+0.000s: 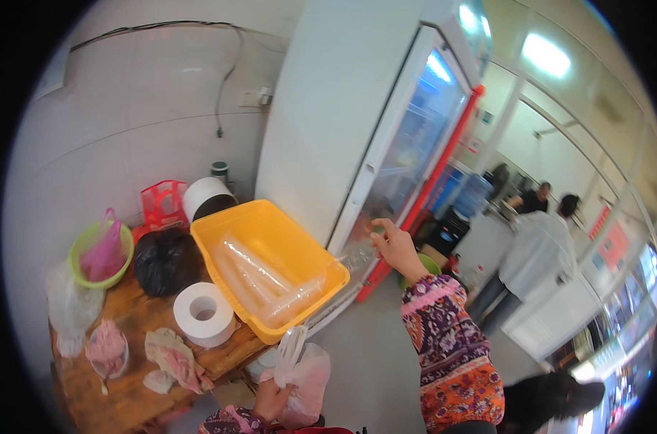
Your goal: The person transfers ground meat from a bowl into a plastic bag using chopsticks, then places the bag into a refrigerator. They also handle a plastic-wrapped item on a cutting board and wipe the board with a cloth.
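My left hand [272, 400] grips the twisted handles of a thin white plastic bag [309, 374] with something pinkish inside, low in front of me by the table edge. My right hand [396, 247] is raised beyond the right side of a yellow plastic tub [274, 214]. Its thumb and fingers pinch the loose end of a clear plastic sleeve [355, 257] that stretches up over the tub's rim. The sleeve's lower part holds stacked clear items, perhaps cups or lids. Other clear sleeves [255, 266] lie in the tub.
The wooden table [127, 320] bears a toilet paper roll [203, 314], a black plastic bag [165, 263], a green bowl [100, 255] and crumpled cloths [174, 355]. A glass-door fridge [404, 146] stands behind the tub. Two people [540, 255] are farther right, near a water dispenser [458, 211].
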The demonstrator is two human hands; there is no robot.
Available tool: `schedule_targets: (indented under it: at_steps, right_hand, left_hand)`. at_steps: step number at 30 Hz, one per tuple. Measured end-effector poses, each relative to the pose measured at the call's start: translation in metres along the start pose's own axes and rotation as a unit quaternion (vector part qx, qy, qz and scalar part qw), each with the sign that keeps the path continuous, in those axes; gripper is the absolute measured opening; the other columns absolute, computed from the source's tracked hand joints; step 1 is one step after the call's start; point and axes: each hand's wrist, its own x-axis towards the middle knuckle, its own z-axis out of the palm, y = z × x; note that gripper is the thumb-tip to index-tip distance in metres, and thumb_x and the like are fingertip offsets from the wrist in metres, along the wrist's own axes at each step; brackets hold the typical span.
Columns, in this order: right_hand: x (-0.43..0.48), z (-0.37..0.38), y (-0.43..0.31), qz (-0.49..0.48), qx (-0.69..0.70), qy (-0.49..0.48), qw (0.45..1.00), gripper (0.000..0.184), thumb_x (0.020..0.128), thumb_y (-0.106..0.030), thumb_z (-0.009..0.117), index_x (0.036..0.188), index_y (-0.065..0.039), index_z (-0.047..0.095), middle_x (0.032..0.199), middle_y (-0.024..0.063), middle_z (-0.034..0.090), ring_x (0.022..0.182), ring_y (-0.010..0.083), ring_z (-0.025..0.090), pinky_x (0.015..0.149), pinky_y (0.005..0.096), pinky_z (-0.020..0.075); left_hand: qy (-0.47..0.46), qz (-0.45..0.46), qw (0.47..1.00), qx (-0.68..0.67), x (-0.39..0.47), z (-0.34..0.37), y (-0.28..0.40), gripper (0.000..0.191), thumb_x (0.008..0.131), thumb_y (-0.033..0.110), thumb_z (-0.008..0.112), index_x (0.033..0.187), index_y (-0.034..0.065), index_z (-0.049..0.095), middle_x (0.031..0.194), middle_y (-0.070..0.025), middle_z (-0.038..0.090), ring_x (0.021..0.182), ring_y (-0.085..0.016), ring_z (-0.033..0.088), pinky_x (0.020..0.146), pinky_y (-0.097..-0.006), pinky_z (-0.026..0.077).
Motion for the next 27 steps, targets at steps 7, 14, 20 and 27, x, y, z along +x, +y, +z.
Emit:
schedule_targets:
  at_steps: [7,14,20,27]
  right_hand:
    - [0.121,0.044,0.067,-0.066,-0.216,0.003,0.974,0.038,0.088,-0.035,0.058,0.118,-0.011,0.056,0.087,0.0194,0.068,0.084,0.0405,0.065,0.073,0.0496,0.0510]
    - [0.139,0.059,0.092,-0.112,-0.185,0.007,0.976,0.032,0.091,-0.039,0.056,0.106,-0.010,0.056,0.083,0.0205,0.067,0.082,0.0424,0.064,0.070,0.0517,0.0490]
    - [0.103,0.037,0.108,-0.123,-0.161,-0.003,0.979,0.027,0.093,-0.034,0.055,0.094,-0.007,0.054,0.074,0.0206,0.062,0.075,0.0424,0.061,0.062,0.0501,0.0453]
    - [-0.017,-0.058,0.180,-0.119,-0.141,0.076,0.980,0.009,0.085,-0.015,0.062,0.086,-0.007,0.056,0.088,0.0124,0.057,0.078,0.0350,0.059,0.063,0.0420,0.0459]
  left_hand:
    - [0.112,-0.094,0.989,0.024,0.007,0.076,0.018,0.021,0.086,0.012,0.060,0.103,0.0025,0.066,0.089,-0.0170,0.067,0.082,-0.030,0.066,0.073,-0.0364,0.050]
    - [0.138,-0.090,0.985,0.046,0.033,0.126,0.025,0.018,0.089,0.005,0.056,0.104,0.0003,0.064,0.084,-0.0112,0.068,0.076,-0.020,0.068,0.071,-0.0319,0.052]
    - [0.109,-0.104,0.987,0.049,0.075,0.143,0.009,0.018,0.088,0.004,0.056,0.103,0.0014,0.064,0.083,-0.0113,0.068,0.076,-0.020,0.068,0.070,-0.0318,0.052]
    - [0.035,0.043,0.994,0.097,0.152,0.166,0.010,0.022,0.088,0.006,0.056,0.108,0.0020,0.063,0.090,-0.0123,0.068,0.082,-0.022,0.067,0.073,-0.0325,0.052]
